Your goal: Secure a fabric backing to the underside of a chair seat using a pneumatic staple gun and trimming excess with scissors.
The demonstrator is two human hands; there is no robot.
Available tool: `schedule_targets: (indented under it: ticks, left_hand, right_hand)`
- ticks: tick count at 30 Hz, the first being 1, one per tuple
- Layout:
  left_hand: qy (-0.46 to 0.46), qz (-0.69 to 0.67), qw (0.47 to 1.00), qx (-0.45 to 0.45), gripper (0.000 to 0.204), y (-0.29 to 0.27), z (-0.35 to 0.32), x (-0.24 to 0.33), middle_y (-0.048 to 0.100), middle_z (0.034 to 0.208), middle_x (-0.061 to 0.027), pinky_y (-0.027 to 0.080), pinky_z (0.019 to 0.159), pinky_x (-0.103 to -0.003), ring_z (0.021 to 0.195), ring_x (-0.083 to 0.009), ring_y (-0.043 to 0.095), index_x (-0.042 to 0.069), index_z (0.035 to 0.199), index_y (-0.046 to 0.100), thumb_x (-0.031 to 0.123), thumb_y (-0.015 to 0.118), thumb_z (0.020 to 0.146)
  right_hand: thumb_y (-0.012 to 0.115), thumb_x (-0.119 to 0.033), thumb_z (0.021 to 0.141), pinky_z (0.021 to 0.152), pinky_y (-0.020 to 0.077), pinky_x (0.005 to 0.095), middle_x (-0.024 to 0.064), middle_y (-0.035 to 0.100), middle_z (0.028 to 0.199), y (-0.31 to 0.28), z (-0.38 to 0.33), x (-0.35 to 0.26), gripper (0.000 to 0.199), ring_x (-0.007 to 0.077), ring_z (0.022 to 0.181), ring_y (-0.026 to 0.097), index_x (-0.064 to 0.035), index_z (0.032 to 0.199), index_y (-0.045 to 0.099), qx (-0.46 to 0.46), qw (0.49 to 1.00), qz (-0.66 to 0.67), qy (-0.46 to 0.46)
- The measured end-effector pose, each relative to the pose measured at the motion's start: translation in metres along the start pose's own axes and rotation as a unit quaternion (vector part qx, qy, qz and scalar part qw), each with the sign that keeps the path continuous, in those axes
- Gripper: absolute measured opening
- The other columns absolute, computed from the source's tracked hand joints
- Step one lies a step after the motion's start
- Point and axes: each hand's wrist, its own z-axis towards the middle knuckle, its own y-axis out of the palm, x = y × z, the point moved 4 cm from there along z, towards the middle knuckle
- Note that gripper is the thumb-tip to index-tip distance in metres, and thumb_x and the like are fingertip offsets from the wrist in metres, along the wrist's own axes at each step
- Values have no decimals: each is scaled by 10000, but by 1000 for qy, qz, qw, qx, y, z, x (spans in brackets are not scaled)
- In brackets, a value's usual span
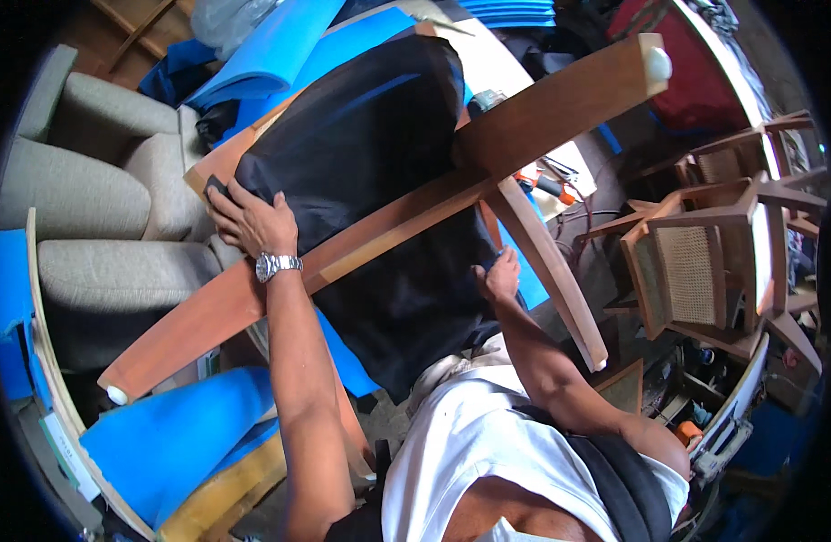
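Observation:
A wooden chair frame [393, 221] lies upturned before me, its tapered legs spread and white glides on some of the tips. Black cloth [352, 135] spreads across its underside, passing beneath the long rail. My left hand [253, 221], with a metal watch on the wrist, rests fingers apart on the cloth's left edge, beside a wooden corner. At the cloth's right edge, near a slanting leg [551, 262], my right hand [499, 274] is closed with the edge between thumb and fingers. Its fingertips are partly hidden.
Grey upholstered seats [90, 154] stand at the left. Blue foam sheets [271, 54] lie at the back, with another blue sheet [180, 438] at lower left. An orange-and-black tool [546, 185] lies beyond the frame. Wooden chairs with cane panels [691, 275] are stacked at the right.

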Motion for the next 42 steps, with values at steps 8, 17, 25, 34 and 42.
schedule_targets:
  ticks: [8,17,25,34,42]
  left_hand:
    - [28,185,973,-132,672,34,2,-10,237,1549,-189,223,1147,-600,1445,-451,225,22,1413,454,106,681,786]
    - [279,-205,938,-25,659,6,1,112,496,1387,-215,353,1076,-528,1314,-410,416,50,1351,498,225,788,786]
    - [395,-290,858,-152,403,62,35,274,616,1203,-190,445,982,-457,1120,-374,568,58,1087,684,332,771,805]
    - [337,-450,781,-271,198,79,35,279,638,767,-53,484,634,-309,682,-140,590,20,910,629,157,754,840]
    - [343,-395,773,-360,69,38,43,269,639,837,8,481,700,-264,749,-87,577,48,957,666,48,672,888]
  right_hand:
    - [624,-295,869,871,518,528,227,696,1016,52,19,115,318,410,988,669,-79,1102,608,-188,973,-96,90]
    - [815,-420,762,1075,380,479,271,512,1383,-16,23,97,885,421,1297,482,27,1416,421,-44,998,27,21]
    - [739,-176,852,1028,435,446,237,600,1268,-43,43,-19,550,398,1221,556,-35,1335,515,123,935,273,-190]
    - [732,-141,818,859,517,422,131,683,1093,-3,99,-16,320,322,1017,650,-112,1127,652,75,964,233,-102]
    - [745,-143,835,807,505,431,117,680,946,-17,85,-19,233,327,951,654,-131,1050,654,82,956,269,-81]
